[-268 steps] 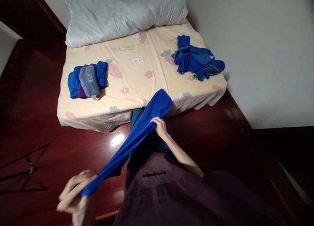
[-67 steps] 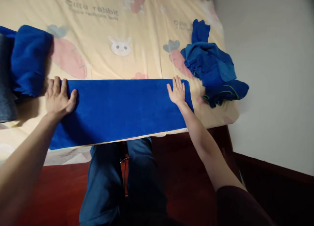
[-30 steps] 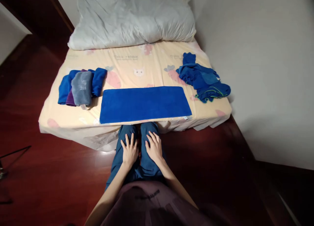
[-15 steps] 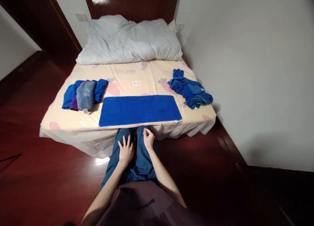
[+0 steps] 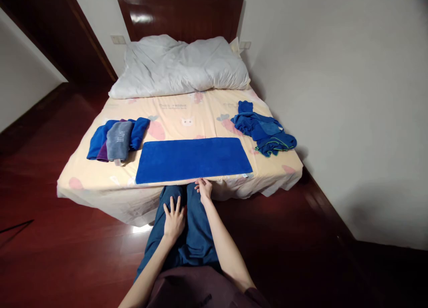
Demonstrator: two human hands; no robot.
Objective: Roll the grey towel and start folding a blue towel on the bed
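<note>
My left hand rests on my left knee with its fingers spread, holding nothing. Above my right knee, my right hand has its fingers loosely extended, close to the front edge of a blue towel. Whether its fingertips touch the towel I cannot tell. This towel lies flat as a long rectangle along the front of the bed, with a small white tag at its right corner. To its left are folded towels in blue and purple, with a grey towel on top. A crumpled heap of blue cloths lies to the right.
The bed has a pale yellow sheet with a strawberry print. A bunched white quilt lies before the dark wooden headboard. A white wall stands on the right, and dark red flooring surrounds the bed.
My right hand has moved slightly forward toward the towel's edge, and its curled fingers have loosened. My left hand stays on the knee. The view has tilted up a little.
</note>
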